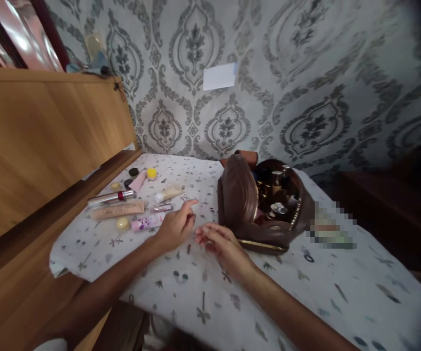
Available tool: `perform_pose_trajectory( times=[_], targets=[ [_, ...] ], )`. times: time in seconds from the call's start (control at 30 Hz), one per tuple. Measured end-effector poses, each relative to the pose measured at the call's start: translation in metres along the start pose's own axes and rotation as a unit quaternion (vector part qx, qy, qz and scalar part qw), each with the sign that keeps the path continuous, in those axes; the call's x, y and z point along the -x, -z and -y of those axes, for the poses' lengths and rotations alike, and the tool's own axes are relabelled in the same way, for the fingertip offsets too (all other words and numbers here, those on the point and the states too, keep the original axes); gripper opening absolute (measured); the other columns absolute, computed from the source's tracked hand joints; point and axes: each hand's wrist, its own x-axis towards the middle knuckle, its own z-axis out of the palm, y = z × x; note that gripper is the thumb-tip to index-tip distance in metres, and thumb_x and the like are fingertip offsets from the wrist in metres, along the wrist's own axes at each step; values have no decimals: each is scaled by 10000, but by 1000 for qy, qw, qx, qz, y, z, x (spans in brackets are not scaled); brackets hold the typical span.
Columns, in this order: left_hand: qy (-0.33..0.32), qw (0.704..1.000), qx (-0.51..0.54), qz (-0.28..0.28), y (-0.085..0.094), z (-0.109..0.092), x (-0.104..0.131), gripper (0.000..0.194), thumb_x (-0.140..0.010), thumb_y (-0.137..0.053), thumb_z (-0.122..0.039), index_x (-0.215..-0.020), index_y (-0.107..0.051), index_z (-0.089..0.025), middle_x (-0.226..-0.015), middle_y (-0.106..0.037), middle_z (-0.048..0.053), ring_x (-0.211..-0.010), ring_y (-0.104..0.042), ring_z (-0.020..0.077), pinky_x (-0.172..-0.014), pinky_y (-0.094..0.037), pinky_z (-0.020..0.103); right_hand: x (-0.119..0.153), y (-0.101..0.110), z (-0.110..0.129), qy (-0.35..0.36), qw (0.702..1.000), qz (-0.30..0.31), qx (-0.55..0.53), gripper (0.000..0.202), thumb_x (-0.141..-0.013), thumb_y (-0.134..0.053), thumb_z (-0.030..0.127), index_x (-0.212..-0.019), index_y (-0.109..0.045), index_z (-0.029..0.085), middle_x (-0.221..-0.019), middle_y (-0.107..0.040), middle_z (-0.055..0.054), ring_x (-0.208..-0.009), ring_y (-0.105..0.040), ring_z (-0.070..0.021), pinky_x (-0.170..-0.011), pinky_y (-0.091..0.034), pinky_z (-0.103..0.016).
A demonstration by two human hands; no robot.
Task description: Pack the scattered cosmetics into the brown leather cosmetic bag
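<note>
Bag (pixel 237 197) stands just beyond right hand (pixel 228 247), which, like left hand (pixel 176 226), has loosely parted fingers.

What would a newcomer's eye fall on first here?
Probably the brown bag, gaping open right of centre on the printed cloth, with small items inside. Then the left hand and right hand, close together near the middle, and the tubes lying toward the cloth's left end.
</note>
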Motion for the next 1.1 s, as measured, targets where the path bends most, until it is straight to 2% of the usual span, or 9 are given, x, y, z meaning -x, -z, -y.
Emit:
perform_pose_trajectory(
  times=[0.1, 0.23, 0.37, 0.47, 0.57, 0.63, 0.73, 0.8, 1.1],
  targets=[
    [73, 993, -86, -25, 19, 22, -13, 348, -947, -400, -158, -1285, -479, -174, -911, -672, 31, -847, -627, 181, -792, -473, 293, -21, -18, -5, 2, 999, -8, -48, 340, -683, -798, 444, -822, -719, 144, -749, -687, -52, -653, -541, -122, -551, -338, -214],
    [156, 958, -238, -26, 36, 57, -26, 274, -937, -452, -176, -1183, -568, -147, -1196, -633, 137, -1169, -529, 274, -974, -428, 385, -42, -28, -23, 45, 998, -23, -44, 376, -658, -812, 478, -813, -710, 151, -723, -684, -47, -629, -534, -124, -533, -333, -216],
    [192, 949, -250, -27, 41, 85, -24, 279, -914, -539, -257, -1160, -579, -132, -1131, -656, 165, -1091, -571, 304, -943, -446, 419, -49, -20, -39, 82, 997, -5, 12, 424, -667, -796, 551, -809, -716, 159, -688, -670, -40, -590, -516, -126, -519, -352, -229],
    [192, 950, -242, -43, 48, 96, -18, 245, -931, -495, -248, -1129, -590, -138, -1106, -672, 151, -1068, -587, 290, -924, -448, 396, -49, -15, -43, 81, 996, 19, 26, 431, -699, -771, 578, -812, -712, 166, -690, -667, -38, -582, -517, -125, -510, -360, -229],
    [169, 957, -226, -62, 61, 99, -11, 245, -961, -400, -218, -1069, -612, -160, -1087, -678, 117, -1049, -591, 249, -909, -438, 351, -48, -14, -43, 81, 996, 25, 27, 427, -705, -769, 578, -817, -710, 170, -689, -665, -36, -578, -518, -124, -504, -362, -228],
    [144, 967, -201, -66, 71, 98, -8, 239, -954, -404, -228, -974, -636, -175, -972, -688, 77, -930, -607, 221, -827, -438, 323, -48, -14, -42, 79, 996, 27, 27, 415, -709, -771, 566, -824, -713, 171, -693, -669, -37, -583, -522, -124, -508, -367, -229],
    [108, 983, -146, -21, 81, 91, -5, 233, -921, -462, -270, -824, -655, -181, -743, -650, 13, -704, -567, 176, -680, -391, 286, -48, -15, -42, 77, 996, 30, 30, 394, -727, -764, 543, -846, -719, 171, -709, -678, -40, -593, -527, -126, -519, -378, -233],
    [105, 986, -125, 15, 84, 85, -4, 236, -910, -478, -280, -793, -657, -179, -696, -630, -3, -652, -538, 159, -636, -359, 273, -48, -14, -42, 76, 996, 29, 30, 387, -731, -761, 537, -848, -718, 171, -713, -679, -41, -592, -528, -126, -519, -376, -234],
    [91, 964, -208, 137, 67, 82, 0, 191, -926, -511, -301, -983, -660, -197, -1001, -686, 87, -966, -614, 249, -825, -460, 325, -48, -15, -43, 65, 997, 37, 16, 387, -728, -766, 529, -847, -705, 165, -706, -679, -31, -571, -518, -108, -511, -354, -223]
  ],
)
